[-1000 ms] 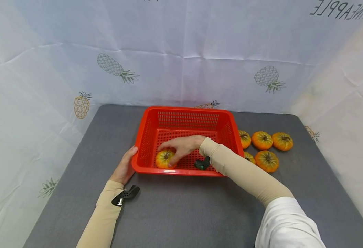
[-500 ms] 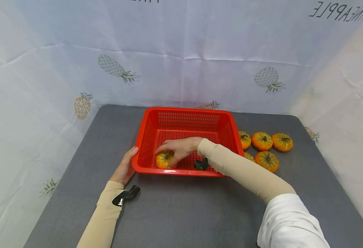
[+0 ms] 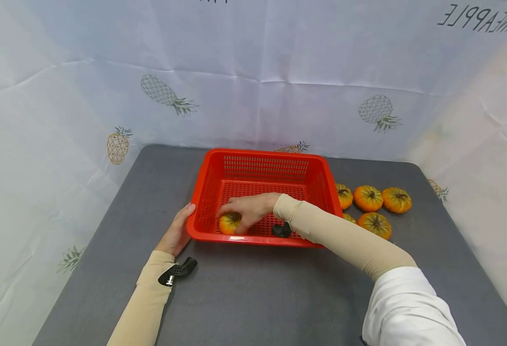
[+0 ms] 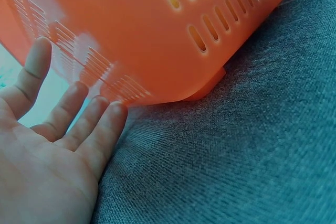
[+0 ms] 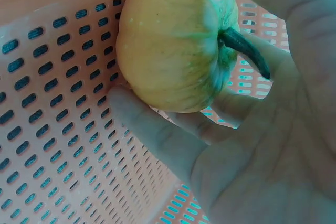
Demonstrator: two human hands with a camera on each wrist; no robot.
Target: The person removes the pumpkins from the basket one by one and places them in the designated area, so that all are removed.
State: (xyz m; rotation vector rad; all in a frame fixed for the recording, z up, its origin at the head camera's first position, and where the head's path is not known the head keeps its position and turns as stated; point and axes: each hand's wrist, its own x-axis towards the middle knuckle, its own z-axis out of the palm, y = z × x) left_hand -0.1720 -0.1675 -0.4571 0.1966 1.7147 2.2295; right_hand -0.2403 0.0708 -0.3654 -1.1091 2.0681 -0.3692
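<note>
A small orange pumpkin (image 3: 228, 224) sits in the front left corner of a red plastic basket (image 3: 262, 241). My right hand (image 3: 251, 210) reaches down over it, fingers and thumb around its sides. In the right wrist view the pumpkin (image 5: 168, 45) shows its dark stem, and the fingers (image 5: 157, 135) curve beneath it beside the slotted basket floor. My left hand (image 3: 176, 231) is at the basket's left end. In the left wrist view its fingertips (image 4: 116, 111) rest against the outer wall (image 4: 131, 40), the fingers loosely spread and only slightly bent.
To the basket's right lie several more small pumpkins (image 3: 368, 198), partly hidden by its rim and my right sleeve. Everything stands on a grey table (image 3: 253, 293). A white cloth printed with pineapples (image 3: 257, 105) hangs behind the table and along its sides.
My right hand has shifted slightly left and lower over the pumpkin, covering more of it. The pumpkin stays in the same corner, and my left hand keeps its place at the basket.
</note>
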